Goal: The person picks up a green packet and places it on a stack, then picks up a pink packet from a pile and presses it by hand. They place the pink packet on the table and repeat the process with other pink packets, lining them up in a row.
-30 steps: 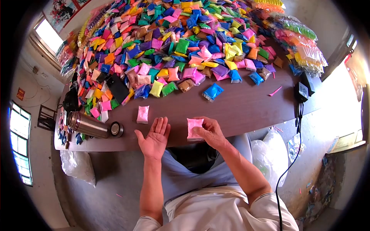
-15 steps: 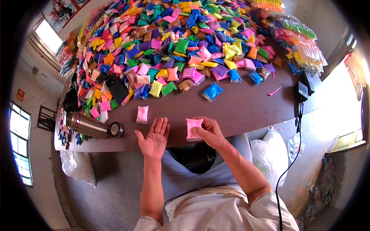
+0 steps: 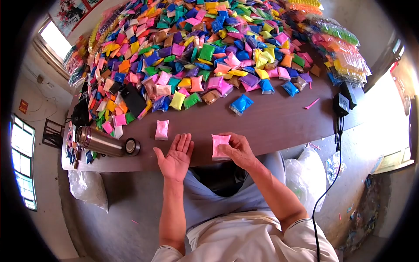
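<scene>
My left hand [image 3: 175, 158] is palm up at the table's front edge, fingers spread and holding nothing. Just beyond its fingertips, a pink packet [image 3: 162, 129] lies on the brown table [image 3: 270, 118]. To the right, my right hand [image 3: 237, 149] pinches a light pink packet [image 3: 219, 146] between thumb and fingers, over the front edge. Beyond both hands, a blue packet [image 3: 241, 104] lies apart from a large heap of colourful packets [image 3: 192, 56].
A steel flask [image 3: 101, 142] lies on its side at the left, beside a round lid [image 3: 132, 146]. A black phone [image 3: 132, 99] rests against the heap. At the right are a black adapter [image 3: 341, 104] with a hanging cable and a pink stick [image 3: 312, 103].
</scene>
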A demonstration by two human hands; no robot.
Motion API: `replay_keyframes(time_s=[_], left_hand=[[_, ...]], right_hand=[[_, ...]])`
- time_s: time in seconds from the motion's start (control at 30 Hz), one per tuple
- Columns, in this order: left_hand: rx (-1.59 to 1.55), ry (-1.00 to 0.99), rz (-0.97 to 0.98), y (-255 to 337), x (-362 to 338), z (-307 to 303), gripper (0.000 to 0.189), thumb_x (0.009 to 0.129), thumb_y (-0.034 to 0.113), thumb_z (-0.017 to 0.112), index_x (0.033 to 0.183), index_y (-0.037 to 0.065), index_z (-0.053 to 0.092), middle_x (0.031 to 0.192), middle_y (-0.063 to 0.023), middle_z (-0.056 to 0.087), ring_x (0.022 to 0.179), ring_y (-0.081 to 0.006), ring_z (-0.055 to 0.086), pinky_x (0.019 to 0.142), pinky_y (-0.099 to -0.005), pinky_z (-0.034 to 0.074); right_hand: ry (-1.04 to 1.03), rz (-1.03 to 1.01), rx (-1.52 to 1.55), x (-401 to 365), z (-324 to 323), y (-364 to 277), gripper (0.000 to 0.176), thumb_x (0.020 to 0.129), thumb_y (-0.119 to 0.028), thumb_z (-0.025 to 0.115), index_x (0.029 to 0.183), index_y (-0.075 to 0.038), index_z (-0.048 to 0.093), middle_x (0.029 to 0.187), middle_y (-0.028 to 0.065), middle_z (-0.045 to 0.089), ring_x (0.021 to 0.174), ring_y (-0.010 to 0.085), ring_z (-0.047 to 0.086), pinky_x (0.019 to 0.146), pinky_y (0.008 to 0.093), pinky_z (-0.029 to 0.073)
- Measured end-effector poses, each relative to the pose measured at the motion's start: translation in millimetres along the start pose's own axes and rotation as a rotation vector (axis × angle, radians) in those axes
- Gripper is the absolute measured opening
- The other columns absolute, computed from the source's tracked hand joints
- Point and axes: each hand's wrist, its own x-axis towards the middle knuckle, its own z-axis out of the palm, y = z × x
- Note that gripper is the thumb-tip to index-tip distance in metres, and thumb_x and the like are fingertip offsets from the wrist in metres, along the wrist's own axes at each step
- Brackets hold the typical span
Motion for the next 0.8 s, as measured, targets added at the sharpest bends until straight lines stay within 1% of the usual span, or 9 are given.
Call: replay_keyframes(time_s=[0.13,0.27,0.33,0.53,0.63,0.8], left_hand=[[0.041,-0.039,-0.012,-0.2,0.6,-0.4,0.091,0.088,0.071,0.028,0.127,-0.008,0.047,0.136,-0.0238,0.046,0.136,-0.0343,0.032,0.114,-0.0437,0.023],[0.095,-0.035,-0.023,-0.9,0.5,3.5,0.091,0.087,0.072,0.028,0.128,-0.008,0.047,0.138,-0.0234,0.045,0.136,-0.0339,0.031,0.114,-0.0424,0.022],[0.153,-0.041,-0.029,-1.3,0.7,4.1,0.092,0.087,0.073,0.027,0.128,-0.007,0.047,0.138,-0.0228,0.044,0.136,-0.0335,0.032,0.114,-0.0410,0.022],[0.200,-0.047,-0.046,-1.5,1.5,2.0,0.092,0.087,0.073,0.024,0.127,-0.006,0.049,0.136,-0.0222,0.047,0.134,-0.0323,0.035,0.113,-0.0391,0.024],[0.197,-0.024,-0.032,-2.2,1.4,3.1,0.090,0.087,0.071,0.027,0.126,-0.007,0.049,0.135,-0.0242,0.047,0.133,-0.0333,0.036,0.113,-0.0408,0.026],[0.247,-0.011,-0.020,-3.8,1.1,2.9,0.088,0.088,0.070,0.026,0.127,-0.006,0.049,0.135,-0.0229,0.048,0.133,-0.0322,0.038,0.112,-0.0400,0.027]], right_hand=[[0.002,0.010,0.028,-0.3,0.5,-0.6,0.033,0.088,-0.018,0.063,0.114,0.002,0.059,0.088,0.0013,0.063,0.077,0.0072,0.057,0.067,0.0223,0.047],[0.003,0.009,0.018,-0.3,1.1,-2.1,0.032,0.088,-0.016,0.063,0.114,0.002,0.059,0.088,0.0012,0.063,0.076,0.0069,0.056,0.066,0.0214,0.047],[0.004,0.023,0.034,-0.9,1.9,-4.2,0.031,0.088,-0.014,0.063,0.114,0.002,0.059,0.089,0.0007,0.062,0.076,0.0064,0.056,0.066,0.0208,0.046],[-0.008,0.031,0.044,-1.0,1.3,-3.2,0.031,0.088,-0.013,0.063,0.115,0.003,0.058,0.090,-0.0007,0.062,0.078,0.0056,0.056,0.067,0.0212,0.046],[-0.015,0.013,0.045,-1.0,1.6,-3.5,0.031,0.088,-0.013,0.063,0.115,0.002,0.057,0.091,-0.0005,0.061,0.079,0.0057,0.056,0.067,0.0216,0.047],[-0.016,0.021,0.064,-1.0,1.9,-1.7,0.031,0.089,-0.013,0.063,0.115,0.002,0.058,0.091,-0.0002,0.062,0.079,0.0060,0.056,0.069,0.0218,0.047]])
